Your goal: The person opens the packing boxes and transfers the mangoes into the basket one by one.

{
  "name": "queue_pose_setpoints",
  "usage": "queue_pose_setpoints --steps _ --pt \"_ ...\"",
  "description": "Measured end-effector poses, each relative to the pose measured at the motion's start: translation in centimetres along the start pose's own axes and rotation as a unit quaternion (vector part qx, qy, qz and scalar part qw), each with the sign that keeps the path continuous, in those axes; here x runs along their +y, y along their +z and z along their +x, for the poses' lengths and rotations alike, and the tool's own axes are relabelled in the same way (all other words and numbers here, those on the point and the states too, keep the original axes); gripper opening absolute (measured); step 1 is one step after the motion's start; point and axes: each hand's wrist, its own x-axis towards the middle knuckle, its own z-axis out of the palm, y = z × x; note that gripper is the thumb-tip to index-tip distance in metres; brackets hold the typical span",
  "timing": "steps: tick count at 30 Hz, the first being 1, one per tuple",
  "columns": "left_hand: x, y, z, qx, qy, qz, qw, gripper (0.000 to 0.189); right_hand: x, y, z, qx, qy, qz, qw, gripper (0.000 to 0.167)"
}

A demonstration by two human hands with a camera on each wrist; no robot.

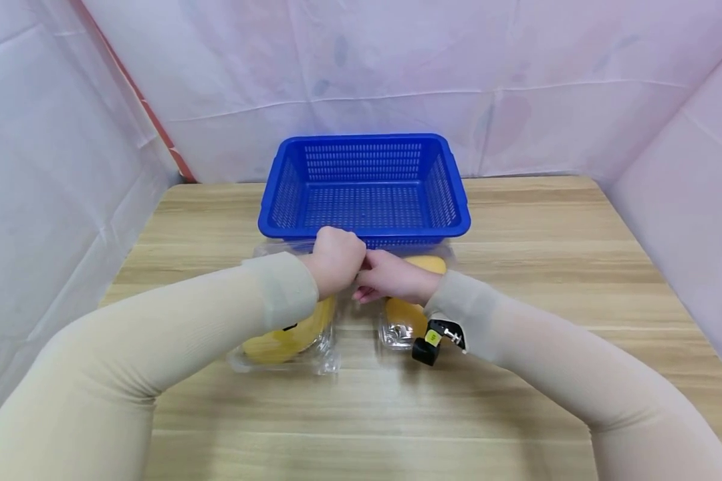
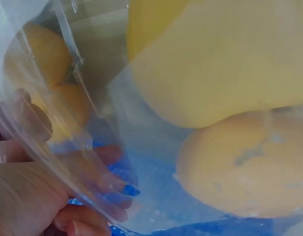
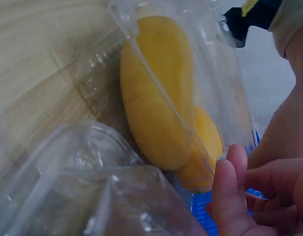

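Note:
Two clear plastic clamshell boxes with yellow mangoes stand on the table. In the head view the left box (image 1: 327,347) lies partly under my left forearm, the right box (image 1: 395,336) under my right wrist. My left hand (image 1: 339,257) grips the plastic edge of the left box; the left wrist view shows its fingers (image 2: 105,184) through the sheet, beside two mangoes (image 2: 240,162). Close against it is my right hand (image 1: 397,277), its fingers (image 3: 229,184) bent beside the rim of the right box, which holds mangoes (image 3: 159,93). Whether these fingers pinch plastic is unclear.
A blue perforated basket (image 1: 364,139) stands behind the boxes at the table's back. Wood-grain tabletop (image 1: 361,427) extends in front and to both sides. White sheeting (image 1: 397,53) hangs behind the table and along its sides.

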Motion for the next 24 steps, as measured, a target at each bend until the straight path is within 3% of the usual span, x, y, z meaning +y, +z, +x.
queue_pose_setpoints --steps 7,12,17,20,24 --pt "-0.2 -0.4 -0.5 -0.002 -0.002 -0.010 0.9999 0.009 -0.3 0.6 0.5 0.013 0.013 -0.068 0.9975 0.029" --pt "-0.4 -0.4 -0.7 -0.005 0.003 -0.019 0.9998 0.010 -0.5 1.0 0.9 0.009 0.011 -0.126 0.9919 0.024" --pt "-0.5 -0.4 -1.0 -0.018 -0.002 -0.026 0.9995 0.009 -0.8 1.8 1.6 0.020 0.013 -0.232 0.9725 0.013" --pt "-0.6 -0.3 -1.1 -0.018 -0.003 -0.021 0.9996 0.010 -1.1 2.2 1.9 0.019 0.023 -0.284 0.9583 0.023" --pt "-0.5 -0.3 -1.3 -0.006 0.005 -0.007 0.9999 0.012 -1.3 2.6 1.8 0.009 0.022 -0.292 0.9560 0.024"
